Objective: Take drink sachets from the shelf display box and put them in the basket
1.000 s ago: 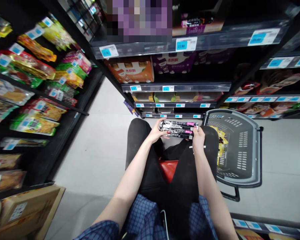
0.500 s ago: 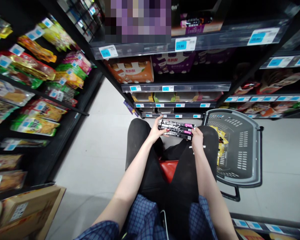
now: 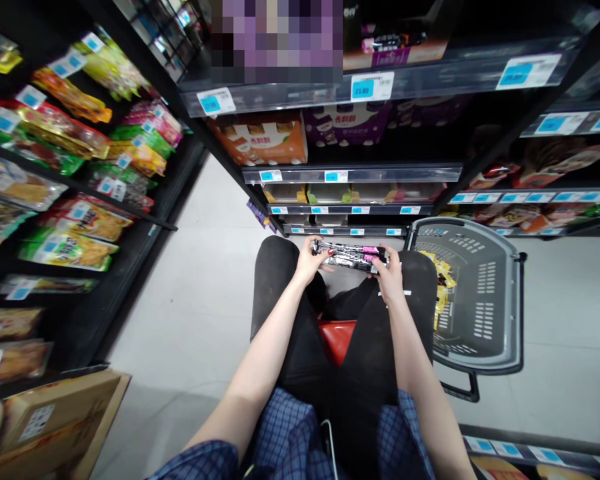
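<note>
I sit low in a shop aisle with my knees in black trousers in front of me. Both hands hold a stack of long black-and-silver snack bars with pink ends [image 3: 350, 257] level above my knees. My left hand [image 3: 311, 261] grips the left end, fingers curled around it. My right hand [image 3: 390, 275] grips the pink right end. A grey shopping basket [image 3: 500, 293] stands on the floor just right of my right knee, with yellow packets [image 3: 443, 280] inside.
Black shelves [image 3: 350, 175] with blue price tags face me, holding an orange box [image 3: 263, 140] and purple boxes. Hanging snack bags [image 3: 75, 173] fill the rack on the left. A cardboard box [image 3: 55, 420] lies at lower left. A red stool [image 3: 336, 339] shows between my legs.
The stack of bars has risen slightly and turned more edge-on, looking thinner now. Both hands stayed on its ends and shifted a little up and left.
</note>
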